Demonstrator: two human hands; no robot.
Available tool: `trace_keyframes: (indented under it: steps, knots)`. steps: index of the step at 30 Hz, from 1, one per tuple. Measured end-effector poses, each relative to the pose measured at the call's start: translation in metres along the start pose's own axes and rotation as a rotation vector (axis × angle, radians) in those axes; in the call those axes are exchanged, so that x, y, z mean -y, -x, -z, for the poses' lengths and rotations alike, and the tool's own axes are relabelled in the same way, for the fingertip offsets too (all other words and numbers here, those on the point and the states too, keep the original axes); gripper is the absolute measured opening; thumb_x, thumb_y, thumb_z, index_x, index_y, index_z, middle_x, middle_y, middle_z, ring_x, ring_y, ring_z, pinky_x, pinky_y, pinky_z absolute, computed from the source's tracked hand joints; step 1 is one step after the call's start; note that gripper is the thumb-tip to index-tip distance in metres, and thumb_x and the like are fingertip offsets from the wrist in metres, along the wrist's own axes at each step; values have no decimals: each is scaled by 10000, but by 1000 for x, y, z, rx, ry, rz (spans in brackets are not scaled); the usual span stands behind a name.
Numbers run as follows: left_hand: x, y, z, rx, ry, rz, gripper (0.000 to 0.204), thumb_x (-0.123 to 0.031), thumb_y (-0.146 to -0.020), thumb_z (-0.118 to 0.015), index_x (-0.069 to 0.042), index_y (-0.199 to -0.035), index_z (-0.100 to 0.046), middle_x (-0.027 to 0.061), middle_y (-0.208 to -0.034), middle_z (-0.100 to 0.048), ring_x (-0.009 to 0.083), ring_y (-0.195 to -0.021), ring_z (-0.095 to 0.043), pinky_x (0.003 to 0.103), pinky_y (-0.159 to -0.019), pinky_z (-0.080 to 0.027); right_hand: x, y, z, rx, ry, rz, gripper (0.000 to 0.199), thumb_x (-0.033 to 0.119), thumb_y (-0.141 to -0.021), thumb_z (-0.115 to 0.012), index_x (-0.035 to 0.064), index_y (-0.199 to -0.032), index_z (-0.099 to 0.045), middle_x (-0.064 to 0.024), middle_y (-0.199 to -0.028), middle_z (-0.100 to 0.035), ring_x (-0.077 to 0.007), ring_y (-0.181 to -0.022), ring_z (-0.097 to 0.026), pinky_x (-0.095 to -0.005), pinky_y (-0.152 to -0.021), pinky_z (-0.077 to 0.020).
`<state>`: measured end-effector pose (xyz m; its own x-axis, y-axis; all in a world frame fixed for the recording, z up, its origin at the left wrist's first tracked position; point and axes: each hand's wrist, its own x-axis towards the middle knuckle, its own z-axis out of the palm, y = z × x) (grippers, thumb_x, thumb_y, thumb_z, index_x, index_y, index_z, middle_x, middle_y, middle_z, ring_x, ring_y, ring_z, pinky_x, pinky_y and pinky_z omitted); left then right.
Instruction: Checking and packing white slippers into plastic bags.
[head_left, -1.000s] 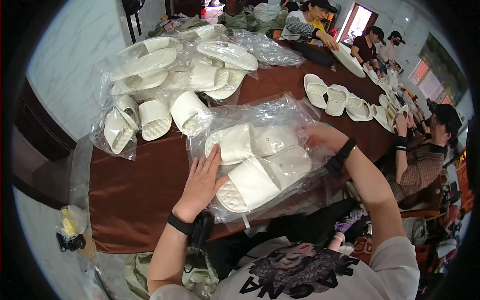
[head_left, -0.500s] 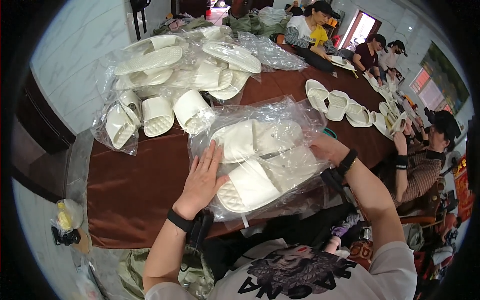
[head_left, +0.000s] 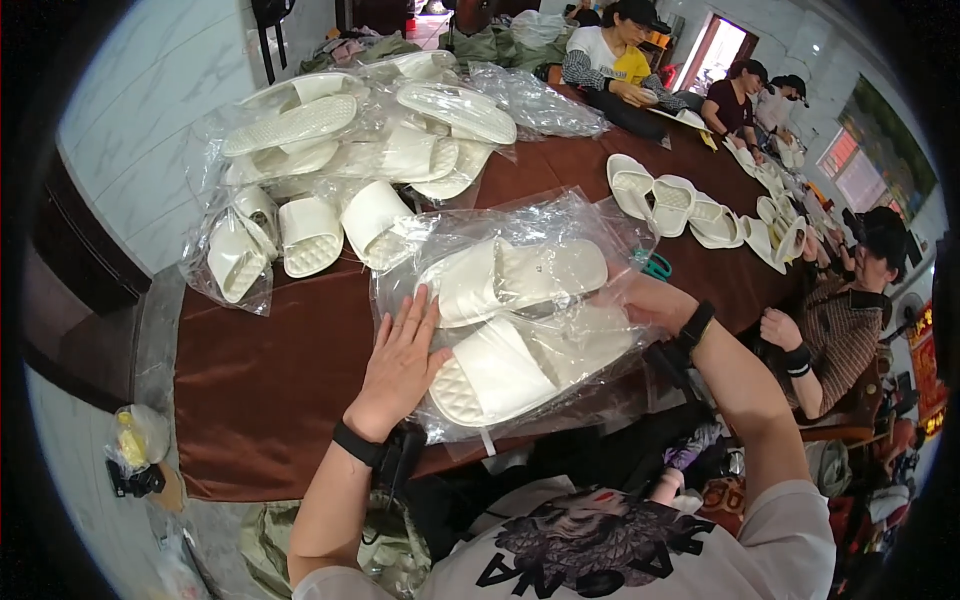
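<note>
A pair of cream-white slippers lies side by side in a clear plastic bag (head_left: 570,208) in front of me. The far slipper (head_left: 555,270) and the near slipper (head_left: 490,375) both have their quilted toe ends toward the left. My left hand (head_left: 402,345) is open and flat, its fingers stretched along the bag's left side against the toes. At the heel ends, my right hand (head_left: 640,298) reaches in from the right among the folds of plastic. Its fingers are partly hidden there, so their grip does not show.
A heap of bagged slippers (head_left: 290,125) covers the table's far left. Loose slippers (head_left: 672,205) run in a line along the right, with teal-handled scissors (head_left: 655,266) near my right hand. Co-workers sit along the brown-covered table (head_left: 260,400); the nearest person (head_left: 835,330) is at right.
My right hand has shifted slightly left at the heels, and more of the scissors shows. My left hand stays against the toes. The nearest co-worker's hand has dropped lower.
</note>
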<state>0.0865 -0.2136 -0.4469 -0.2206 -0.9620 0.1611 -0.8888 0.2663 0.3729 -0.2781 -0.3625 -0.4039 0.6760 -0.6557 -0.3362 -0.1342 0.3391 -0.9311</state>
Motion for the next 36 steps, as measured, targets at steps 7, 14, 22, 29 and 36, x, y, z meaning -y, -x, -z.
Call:
trace_keyframes:
  steps: [7, 14, 22, 29, 36]
  knots:
    - [-1, -2, 1, -16, 2, -50, 643, -308, -990, -519, -57, -1531, -279, 120, -1625, -205, 344, -1486, -211, 492, -1196, -200, 23, 24, -10, 46, 50, -54, 722, 17, -841, -648, 55, -1494, -343, -71, -1387, -540, -163, -1230, -549, -311, -1050, -434]
    - [0, 4, 0, 1, -44, -54, 625, -251, -974, -549, -117, -1535, -307, 107, -1616, -239, 348, -1474, -242, 518, -1184, -222, 16, 12, -8, -46, 17, -31, 513, 56, -906, -635, 41, -1395, -481, -74, -1292, -607, -155, -1125, -598, -297, -972, -475]
    - [-2, -3, 0, 21, -36, -49, 623, -252, -968, -556, -103, -1525, -320, 122, -1616, -233, 354, -1477, -234, 531, -1180, -221, 25, 7, 24, -90, 910, 135, 458, 182, -950, -641, -13, -1342, -508, -70, -1207, -635, -142, -1071, -619, -293, -942, -507]
    - [4, 2, -3, -10, -37, -52, 553, -242, -976, -544, -91, -1486, -394, 126, -1592, -291, 350, -1469, -255, 533, -1178, -219, 49, 49, 32, -312, 293, 174, 430, 94, -931, -619, -23, -1333, -519, -62, -1237, -616, -124, -1069, -603, -290, -931, -493]
    - [1, -1, -2, 7, -52, -9, 561, -238, -975, -544, -71, -1487, -386, 141, -1587, -294, 360, -1466, -253, 534, -1181, -209, 53, 109, 137, -548, 163, 171, 473, 64, -898, -661, -6, -1345, -522, -78, -1173, -659, -143, -993, -664, -307, -859, -545]
